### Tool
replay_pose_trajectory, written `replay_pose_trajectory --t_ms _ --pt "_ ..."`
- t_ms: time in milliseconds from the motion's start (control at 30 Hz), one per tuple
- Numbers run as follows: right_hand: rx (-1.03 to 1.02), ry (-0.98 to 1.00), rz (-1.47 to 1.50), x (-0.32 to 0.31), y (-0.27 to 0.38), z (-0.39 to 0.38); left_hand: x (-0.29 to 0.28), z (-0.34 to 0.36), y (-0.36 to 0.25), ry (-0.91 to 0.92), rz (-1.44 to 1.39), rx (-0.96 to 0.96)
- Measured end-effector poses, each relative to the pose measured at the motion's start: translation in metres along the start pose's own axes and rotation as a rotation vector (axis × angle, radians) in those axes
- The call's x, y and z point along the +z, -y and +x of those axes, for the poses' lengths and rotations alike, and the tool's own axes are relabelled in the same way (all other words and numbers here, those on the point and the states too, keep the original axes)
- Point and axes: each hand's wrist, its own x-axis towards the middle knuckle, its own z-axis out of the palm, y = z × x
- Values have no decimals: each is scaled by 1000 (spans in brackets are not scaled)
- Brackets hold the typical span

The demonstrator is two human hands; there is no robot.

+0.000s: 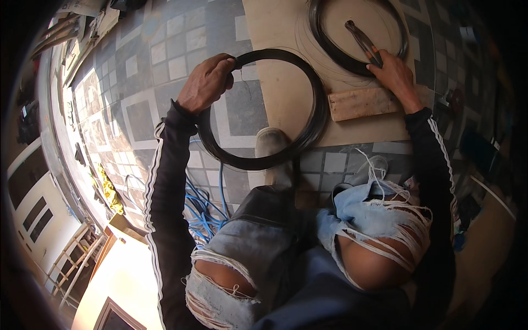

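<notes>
My left hand (209,82) grips the upper left of a coil of black wire (317,104), held over my shoe (264,144) and a sheet of brown board (291,27), with a thin loose strand hanging near my fingers. My right hand (393,74) is closed on the handles of long pliers (361,39) with orange-marked grips, whose head points into the middle of a second black wire coil (318,27) on the board. Just below that coil, beside my right hand, a rough wooden block (363,103) rests on the board.
Patterned tile floor (187,33) surrounds the board. A tangle of blue cable (201,206) is by my left leg. At left are a yellow crumpled item (110,190), a pale wood panel (110,280) and a white frame (33,214). Dark objects (476,146) sit at right.
</notes>
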Motion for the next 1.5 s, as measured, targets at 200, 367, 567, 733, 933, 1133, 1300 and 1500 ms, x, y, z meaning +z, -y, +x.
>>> replay_pose_trajectory --t_ms 200,367,567,733,933,1133,1300,1500 --pt "91 15 87 -18 -2 5 -1 -1 4 3 -28 -5" --pt "64 255 1115 -48 9 -24 -1 6 9 22 -8 -1" --pt "-79 706 1622 -45 70 -98 1 9 3 20 -3 -48" --pt "-120 914 1585 -11 127 -113 2 9 1 10 35 -51" --pt "-251 787 1543 23 164 -118 3 11 8 23 49 -24" --pt "-306 568 943 29 177 -110 3 10 8 8 57 19" --pt "-352 548 377 19 186 -112 4 11 6 -26 142 46" --pt "-383 392 1030 5 214 -83 6 13 9 -25 78 22"
